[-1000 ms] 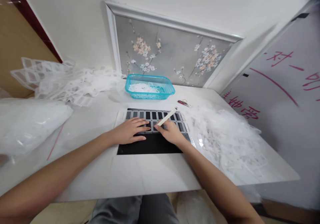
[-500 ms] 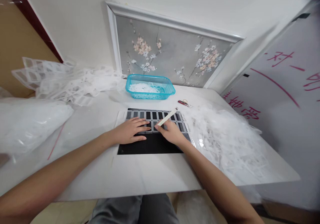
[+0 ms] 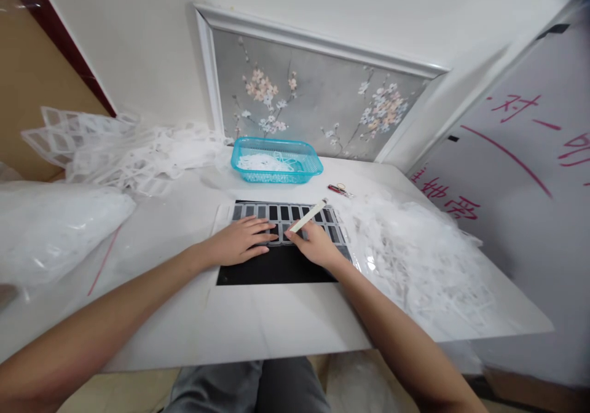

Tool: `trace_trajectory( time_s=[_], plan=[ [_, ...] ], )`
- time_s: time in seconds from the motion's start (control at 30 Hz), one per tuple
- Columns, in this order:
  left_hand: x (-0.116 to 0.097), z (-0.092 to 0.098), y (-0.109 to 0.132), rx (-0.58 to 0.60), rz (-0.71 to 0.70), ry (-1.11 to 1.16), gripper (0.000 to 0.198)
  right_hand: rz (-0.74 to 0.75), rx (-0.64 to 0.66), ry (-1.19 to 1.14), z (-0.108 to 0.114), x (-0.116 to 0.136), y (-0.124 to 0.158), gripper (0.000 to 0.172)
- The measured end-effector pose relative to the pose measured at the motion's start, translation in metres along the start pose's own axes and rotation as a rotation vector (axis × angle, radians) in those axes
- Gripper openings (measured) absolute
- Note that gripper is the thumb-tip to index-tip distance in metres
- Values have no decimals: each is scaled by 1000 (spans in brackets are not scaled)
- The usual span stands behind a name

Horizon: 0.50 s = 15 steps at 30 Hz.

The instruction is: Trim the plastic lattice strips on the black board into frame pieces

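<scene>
Left hand (image 3: 246, 241): spread, laid on sheet (image 3: 254, 212).
Right hand (image 3: 318, 244): pale tool (image 3: 308, 216) gripped.
Sheet: on black mat (image 3: 271, 271), partly under both hands.
Tool: apparently being worked at sheet; steady holding called for next.

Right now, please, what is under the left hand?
The left hand lies over the left part of the windowed sheet and over the black mat. Parts of both show around it; whatever it covers directly cannot be seen.
</scene>
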<state>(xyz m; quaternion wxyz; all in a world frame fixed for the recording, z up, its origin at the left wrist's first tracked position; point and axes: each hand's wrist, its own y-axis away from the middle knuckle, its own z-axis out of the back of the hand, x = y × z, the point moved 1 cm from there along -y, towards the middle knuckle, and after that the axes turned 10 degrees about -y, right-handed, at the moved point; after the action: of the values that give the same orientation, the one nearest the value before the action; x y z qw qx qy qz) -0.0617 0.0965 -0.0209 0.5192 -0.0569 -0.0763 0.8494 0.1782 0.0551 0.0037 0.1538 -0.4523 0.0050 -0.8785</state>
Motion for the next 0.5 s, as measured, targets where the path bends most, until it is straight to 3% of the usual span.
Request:
trace_trajectory(
  time_s=[0.5],
  plan=[
    [0, 1, 0, -10, 0, 25, 42, 16, 6, -1, 0, 0, 0, 17]
  ],
)
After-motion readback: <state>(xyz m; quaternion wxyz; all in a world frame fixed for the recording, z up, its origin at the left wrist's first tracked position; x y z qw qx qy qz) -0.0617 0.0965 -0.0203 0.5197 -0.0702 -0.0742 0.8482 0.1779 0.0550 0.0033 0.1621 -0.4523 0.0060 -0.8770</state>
